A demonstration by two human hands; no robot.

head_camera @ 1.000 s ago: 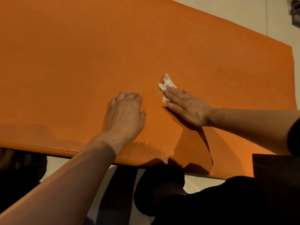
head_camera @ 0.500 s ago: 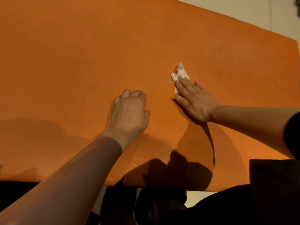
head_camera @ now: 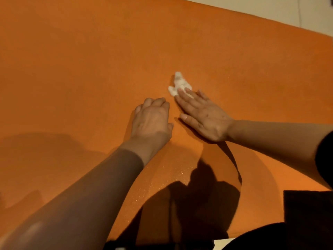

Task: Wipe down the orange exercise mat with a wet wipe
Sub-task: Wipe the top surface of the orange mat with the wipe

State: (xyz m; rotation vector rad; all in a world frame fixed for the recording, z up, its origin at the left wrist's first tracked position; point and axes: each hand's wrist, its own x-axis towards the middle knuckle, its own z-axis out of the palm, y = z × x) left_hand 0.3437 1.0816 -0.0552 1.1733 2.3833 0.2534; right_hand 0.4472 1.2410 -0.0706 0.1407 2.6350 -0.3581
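My right hand [head_camera: 205, 116] lies flat, fingertips pressing the crumpled wipe [head_camera: 179, 84] onto the mat [head_camera: 90, 69]; my left hand [head_camera: 152, 121] braces just beside, fingers bent, holding nothing. The wipe looks limp, likely bunching unless pinned flat

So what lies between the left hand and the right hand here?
Only a narrow strip of bare orange mat, seen in the head view. The left hand and right hand lie apart; the wet wipe sits beyond, under the right fingertips.

Pale floor [head_camera: 288, 9] shows beyond the far edge, top right, carrying the orange exercise mat [head_camera: 90, 69], which lies flat across nearly the whole view. A small strip of floor peeks out below the near edge.
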